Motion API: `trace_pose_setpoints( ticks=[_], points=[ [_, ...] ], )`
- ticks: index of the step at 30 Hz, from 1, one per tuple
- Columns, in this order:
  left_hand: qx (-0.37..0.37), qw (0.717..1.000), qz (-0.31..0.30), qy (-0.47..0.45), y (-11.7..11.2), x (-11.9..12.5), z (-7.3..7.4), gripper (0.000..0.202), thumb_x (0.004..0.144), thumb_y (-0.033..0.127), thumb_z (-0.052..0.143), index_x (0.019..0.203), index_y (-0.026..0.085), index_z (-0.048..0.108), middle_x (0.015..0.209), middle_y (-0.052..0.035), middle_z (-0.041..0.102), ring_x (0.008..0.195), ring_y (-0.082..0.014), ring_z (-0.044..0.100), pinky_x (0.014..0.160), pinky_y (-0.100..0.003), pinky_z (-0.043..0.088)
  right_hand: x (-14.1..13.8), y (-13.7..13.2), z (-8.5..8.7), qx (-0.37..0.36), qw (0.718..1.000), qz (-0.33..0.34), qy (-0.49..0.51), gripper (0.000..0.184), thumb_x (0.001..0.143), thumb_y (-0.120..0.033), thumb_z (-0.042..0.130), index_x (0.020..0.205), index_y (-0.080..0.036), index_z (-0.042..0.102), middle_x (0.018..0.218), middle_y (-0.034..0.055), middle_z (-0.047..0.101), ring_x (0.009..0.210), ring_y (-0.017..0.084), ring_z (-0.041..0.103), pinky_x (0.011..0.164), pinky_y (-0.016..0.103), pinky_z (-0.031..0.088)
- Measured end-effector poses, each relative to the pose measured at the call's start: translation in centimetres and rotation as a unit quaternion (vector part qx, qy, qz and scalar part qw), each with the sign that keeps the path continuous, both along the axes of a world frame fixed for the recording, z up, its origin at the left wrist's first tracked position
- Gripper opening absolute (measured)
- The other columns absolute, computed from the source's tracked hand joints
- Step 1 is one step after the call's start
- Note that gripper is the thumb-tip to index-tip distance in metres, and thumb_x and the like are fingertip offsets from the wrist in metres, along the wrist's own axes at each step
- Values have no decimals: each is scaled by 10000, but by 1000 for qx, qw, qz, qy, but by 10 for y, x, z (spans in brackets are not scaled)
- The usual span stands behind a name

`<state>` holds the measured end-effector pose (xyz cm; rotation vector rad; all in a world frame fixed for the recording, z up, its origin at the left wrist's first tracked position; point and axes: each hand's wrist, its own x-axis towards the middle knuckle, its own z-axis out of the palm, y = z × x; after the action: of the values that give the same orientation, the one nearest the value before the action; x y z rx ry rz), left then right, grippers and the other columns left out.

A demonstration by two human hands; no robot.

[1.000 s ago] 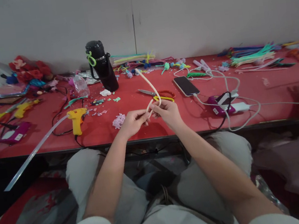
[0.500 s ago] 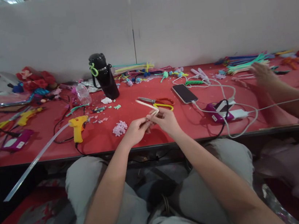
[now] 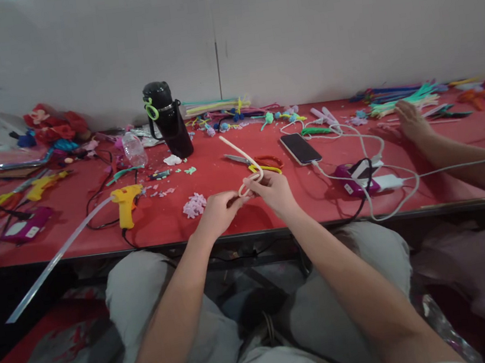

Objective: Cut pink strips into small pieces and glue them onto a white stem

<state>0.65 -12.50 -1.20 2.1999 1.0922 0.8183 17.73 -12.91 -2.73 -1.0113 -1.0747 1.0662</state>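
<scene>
Both of my hands meet above the front edge of the red table (image 3: 229, 219). My left hand (image 3: 217, 210) pinches one end of a cream pipe cleaner (image 3: 244, 160). My right hand (image 3: 276, 190) is closed on the same pipe cleaner, which forms a small loop between the hands while its free end sticks up and to the left. Just beyond the hands lie scissors (image 3: 262, 164) with red and yellow handles. A lilac fuzzy flower piece (image 3: 194, 204) rests on the table left of my left hand.
A yellow glue gun (image 3: 126, 200) and a black flask (image 3: 167, 120) stand to the left. A phone (image 3: 299, 149) and a white cable with a charger (image 3: 369, 174) lie to the right. Another person's hand (image 3: 411, 120) rests by several pipe cleaners (image 3: 405, 97).
The pipe cleaner was folded low half a second ago; now it makes a loop with its end raised. The other person's hand has dropped onto the table at the right.
</scene>
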Motion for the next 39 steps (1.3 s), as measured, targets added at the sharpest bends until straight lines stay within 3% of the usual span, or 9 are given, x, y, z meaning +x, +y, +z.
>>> trace_pose_setpoints(
  ticks=[10,20,28,33,39],
  points=[
    [16,999,-26,17,-1,0,-2,347,994,334,472,750,157,644,644,-14,650,628,-131,622,686,-246,431,1,2,-4,-2,1000,-2,-28,360,674,-502,832,709,-183,671,590,-4,632,528,112,560,558,261,502],
    [-11,999,-28,24,-1,2,-5,375,1015,348,412,757,169,617,620,-11,643,605,-135,616,696,-262,441,0,2,-5,2,998,-18,-65,382,668,-544,823,682,-209,640,578,-7,627,513,124,562,531,275,492],
    [6,999,-33,12,-6,4,-3,290,971,230,430,735,178,591,633,-12,661,616,-133,619,687,-261,445,-4,-1,-5,12,997,-23,-76,397,668,-551,818,687,-209,617,596,2,646,536,137,588,563,285,515],
    [1,1000,-10,-5,-4,1,-2,294,960,258,452,721,170,600,636,-15,676,592,-126,618,677,-258,446,3,1,-2,9,996,19,-88,408,693,-588,791,690,-205,650,617,9,657,552,131,591,563,277,509],
    [-31,999,-23,-12,-4,-1,1,342,956,369,484,740,156,641,631,-11,654,582,-125,591,644,-256,442,17,3,1,11,988,78,-137,412,722,-598,763,675,-200,666,553,-15,599,494,110,534,499,255,451]
  ],
)
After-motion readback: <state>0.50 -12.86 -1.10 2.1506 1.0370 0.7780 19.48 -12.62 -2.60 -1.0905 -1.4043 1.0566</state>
